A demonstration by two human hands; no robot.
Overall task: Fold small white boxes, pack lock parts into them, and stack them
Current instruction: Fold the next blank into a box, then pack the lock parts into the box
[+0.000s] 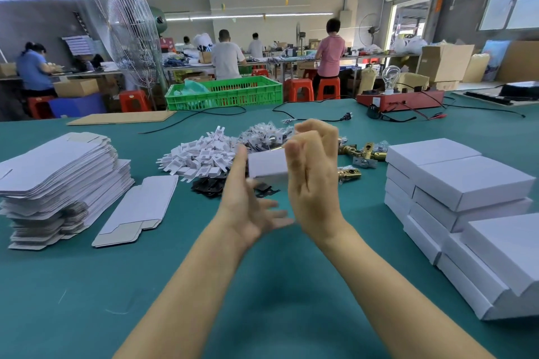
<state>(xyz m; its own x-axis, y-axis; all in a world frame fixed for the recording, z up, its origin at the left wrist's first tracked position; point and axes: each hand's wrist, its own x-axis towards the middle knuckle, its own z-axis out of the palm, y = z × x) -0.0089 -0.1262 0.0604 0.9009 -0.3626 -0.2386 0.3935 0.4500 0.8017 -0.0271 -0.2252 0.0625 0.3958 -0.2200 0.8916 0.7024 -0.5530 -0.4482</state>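
Right now both bare hands are lifted above the green worktop (87,285), with a small white folded cardboard box (267,165) held up between them. The left hand (250,207) has its thumb up against the left end of the box, and its other fingers are spread out and a bit blurry. Its grip looks loose, so I cannot tell if it really holds the box. The right hand (313,178) stands upright with its fingers bent over the right end of the box, and its grip is on the box. This hand hides the right part of the box.

Behind the hands lies a heap of small white plastic pieces (201,157), some flat black pieces (210,188), and a pile of little clear bags with metal parts (262,134). Just to the right lie shiny gold metal latch parts (358,153). On the left sits a tall pile of flat unfolded white box sheets (58,181), with one thin pile of flat sheets (140,210) beside it. On the right is a stack of finished white boxes (455,192), stacked in neat rows.
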